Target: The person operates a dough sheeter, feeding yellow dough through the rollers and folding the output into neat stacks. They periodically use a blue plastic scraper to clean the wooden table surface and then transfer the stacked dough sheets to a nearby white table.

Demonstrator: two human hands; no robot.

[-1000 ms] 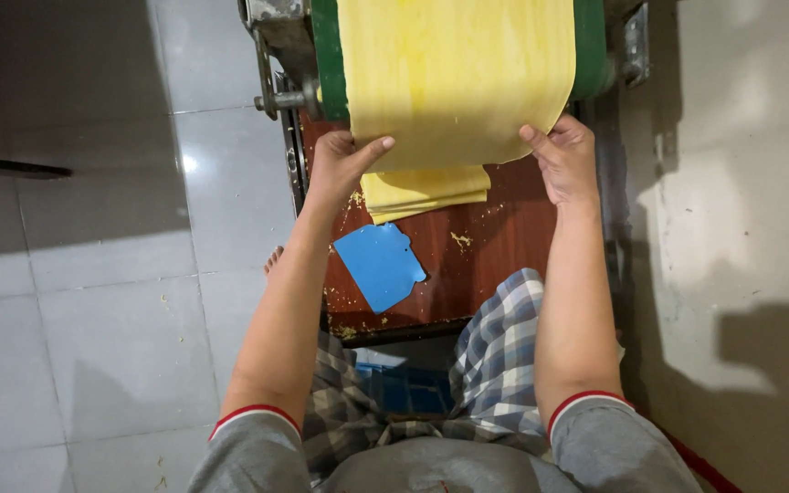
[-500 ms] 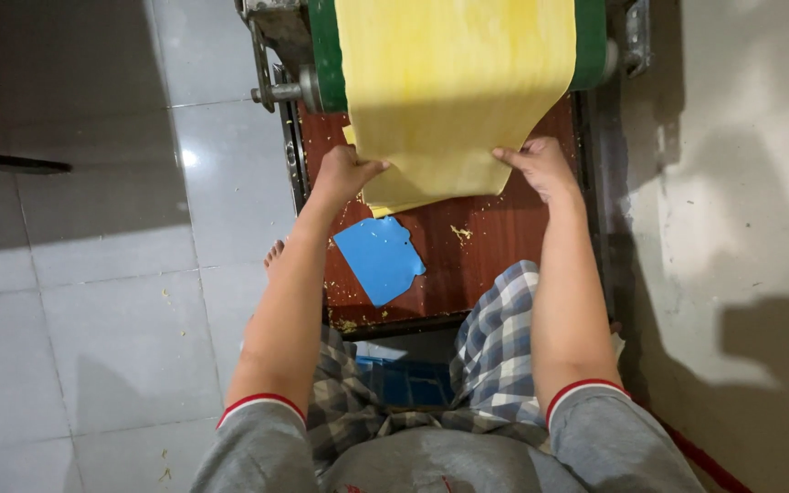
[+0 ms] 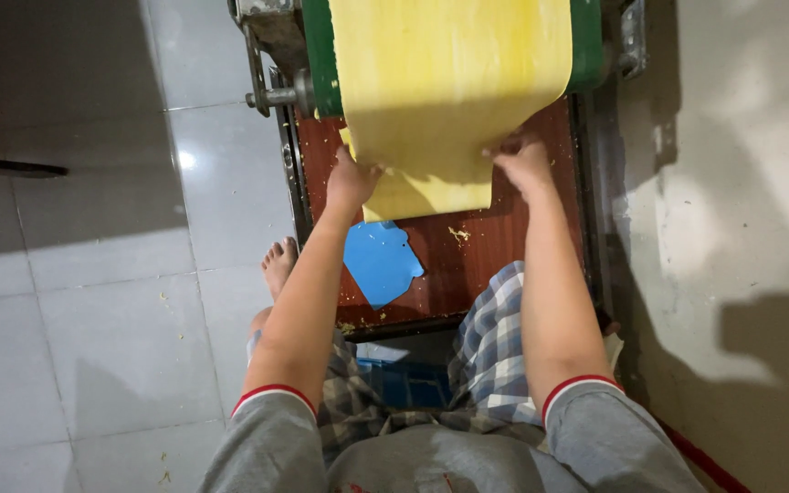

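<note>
- Pale floor tiles (image 3: pixel 93 274) spread out on one side of the dough machine (image 3: pixel 312 55), and a rough grey wall (image 3: pixel 741 183) stands on its other side; I take the machine as my landmark.
- From its green roller end a wide yellow dough sheet (image 3: pixel 449 82) hangs down over the reddish-brown worktop (image 3: pixel 495 246) just below the machine.
- My left hand (image 3: pixel 351 181) pinches the sheet's lower left corner, fingers tucked behind the sheet, and my right hand (image 3: pixel 524 162) is clamped on the lower right edge.
- I judge the step goes best with both hands level, so the sheet folds flat onto the layers under it without a skew.
- I would keep each grip light, on the very edge; soft dough probably stretches or tears if pulled.
- A blue scraper (image 3: pixel 381 262) lies on the worktop below the sheet, apart from it, with dough crumbs (image 3: pixel 457 236) nearby; I would keep the fold off both.
</note>
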